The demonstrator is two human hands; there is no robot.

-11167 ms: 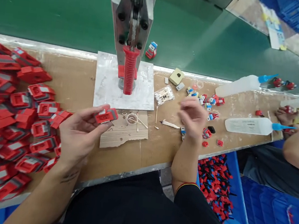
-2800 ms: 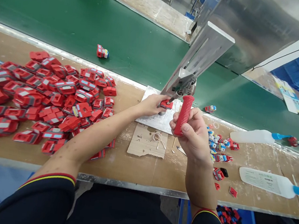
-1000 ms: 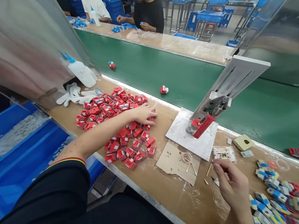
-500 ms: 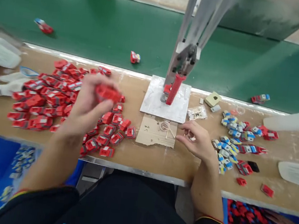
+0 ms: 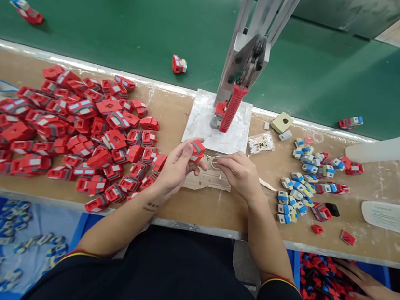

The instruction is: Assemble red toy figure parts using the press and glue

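My left hand (image 5: 179, 167) holds a small red piece (image 5: 197, 150) between thumb and fingers, just in front of the metal base plate (image 5: 203, 121). Close by on the right, my right hand (image 5: 239, 173) is closed in a pinch over a cardboard piece (image 5: 200, 179); what its fingertips hold, if anything, is too small to make out. A small clear ring (image 5: 216, 162) lies on the cardboard beside those fingertips. Behind both hands stands a press with a red handle (image 5: 233, 109), and a red part sits beneath it.
Many red pieces (image 5: 100, 157) are heaped on the left; blue and white pieces (image 5: 294, 198) lie on the right. A bag of cotton swabs (image 5: 261, 142) is beside the plate. Another person's hands (image 5: 369, 287) reach into a bin of red and black parts at lower right.
My left hand has moved right with the red piece, from above the red heap to the front of the press. My right hand has shifted left over the cardboard, its fingers now pinched together.
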